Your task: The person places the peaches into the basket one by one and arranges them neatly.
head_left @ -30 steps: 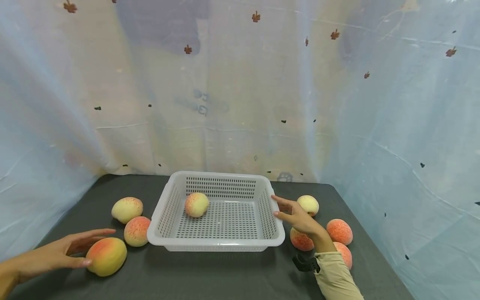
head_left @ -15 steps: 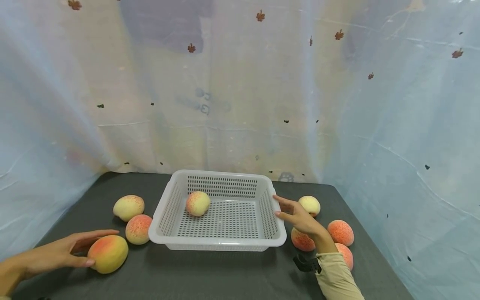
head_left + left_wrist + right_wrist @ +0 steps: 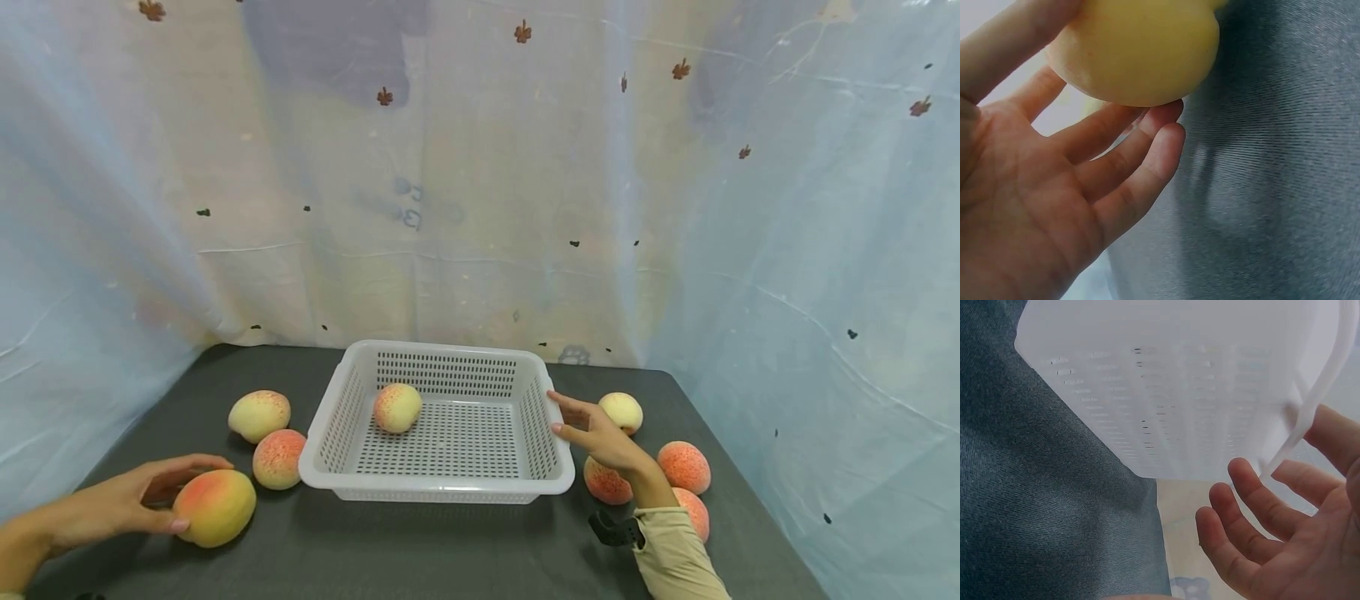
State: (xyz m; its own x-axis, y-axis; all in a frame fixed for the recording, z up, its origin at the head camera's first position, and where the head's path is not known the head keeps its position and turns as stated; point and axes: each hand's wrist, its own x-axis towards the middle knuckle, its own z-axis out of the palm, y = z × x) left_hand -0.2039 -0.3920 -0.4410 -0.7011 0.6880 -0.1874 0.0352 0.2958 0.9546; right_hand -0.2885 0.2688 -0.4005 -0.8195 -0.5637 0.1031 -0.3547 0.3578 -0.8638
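Note:
On the left, my left hand (image 3: 123, 507) holds a large yellow-red peach (image 3: 217, 510), its thumb on the near side and fingers at the far side. That peach (image 3: 1141, 50) appears close above the dark cloth in the left wrist view. A white perforated plastic basket (image 3: 442, 485) stands in the middle with one pale peach (image 3: 397, 408) inside, towards its left. My right hand (image 3: 603, 433) holds the basket's right rim; in the right wrist view, thumb and fingers of this hand (image 3: 1297, 531) lie around the rim, several fingers loosely bent beneath it.
Left of the basket lie a pale peach (image 3: 259, 416) and a reddish peach (image 3: 279, 459). Around the right arm are another pale peach (image 3: 621, 410) and several red ones, including this red peach (image 3: 684, 466). A patterned plastic curtain (image 3: 465, 208) encloses the dark table (image 3: 420, 550).
The head view has shifted slightly. Both hands keep nearly the same place, the left at the large peach and the right at the basket rim.

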